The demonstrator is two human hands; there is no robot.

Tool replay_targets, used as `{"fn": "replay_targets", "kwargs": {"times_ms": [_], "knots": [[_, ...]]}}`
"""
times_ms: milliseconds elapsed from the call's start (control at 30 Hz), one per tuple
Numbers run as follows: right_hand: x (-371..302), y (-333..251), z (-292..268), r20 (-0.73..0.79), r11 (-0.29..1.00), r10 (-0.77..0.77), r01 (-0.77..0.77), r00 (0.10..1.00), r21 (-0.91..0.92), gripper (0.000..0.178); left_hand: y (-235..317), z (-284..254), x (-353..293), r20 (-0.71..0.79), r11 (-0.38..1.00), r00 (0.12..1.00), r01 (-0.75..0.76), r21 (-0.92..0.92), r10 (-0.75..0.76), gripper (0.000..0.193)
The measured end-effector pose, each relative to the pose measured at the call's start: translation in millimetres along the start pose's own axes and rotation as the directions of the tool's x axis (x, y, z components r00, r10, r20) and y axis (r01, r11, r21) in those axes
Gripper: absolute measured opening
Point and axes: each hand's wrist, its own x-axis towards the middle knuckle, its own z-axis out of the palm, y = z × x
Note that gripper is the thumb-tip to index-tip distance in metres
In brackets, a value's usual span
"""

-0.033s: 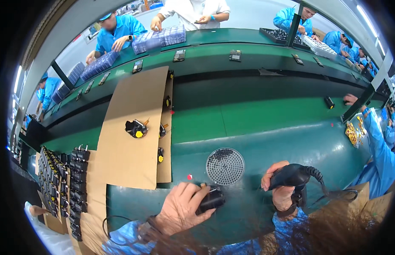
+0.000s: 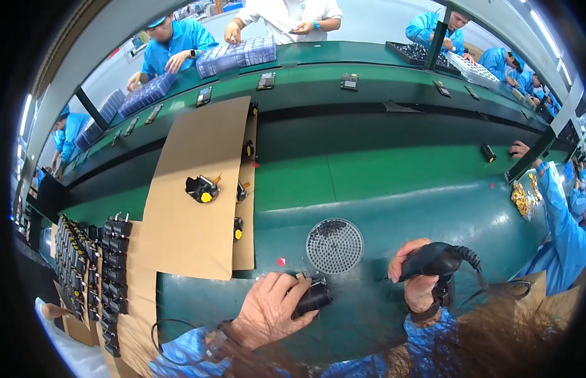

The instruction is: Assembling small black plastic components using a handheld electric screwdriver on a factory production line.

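My left hand [image 2: 271,309] is closed around a small black device [image 2: 313,297] lying on the dark green table. A thin copper-coloured tab sticks up at the device's far edge, beside my fingers. To the right, my right hand [image 2: 411,280] grips a black handheld corded tool [image 2: 431,260], whose exact kind I cannot make out. A thick ribbed cord [image 2: 471,259] leaves the tool's right end. Just beyond the device and between my hands sits a round, clear dish [image 2: 334,252] with a dotted bottom and small dark bits along its far side.
A cardboard sheet [image 2: 192,135] with a yellow-marked black part [image 2: 203,189] lies to the left. Rows of black parts [image 2: 114,264] stand beyond it. Farther off, circuit boards [image 2: 266,80] sit on a green conveyor. A co-worker's sleeve [image 2: 561,201] is at right, near orange pieces [image 2: 526,198].
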Motion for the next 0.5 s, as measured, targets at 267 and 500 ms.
{"fn": "replay_targets", "kwargs": {"times_ms": [267,500], "knots": [[6.7,-20.8,13.6,0.002,0.997,-0.079,0.079,0.997,-0.008,0.097,-2.4,15.6,-6.5,0.151,0.999,0.988,0.008,0.039,-0.013,0.061],[55.1,-22.9,56.1,-0.089,0.990,-0.139,0.141,0.986,0.013,0.094,-22.7,36.4,-30.7,0.095,0.993,0.994,-0.067,0.094,0.058,0.068]]}}
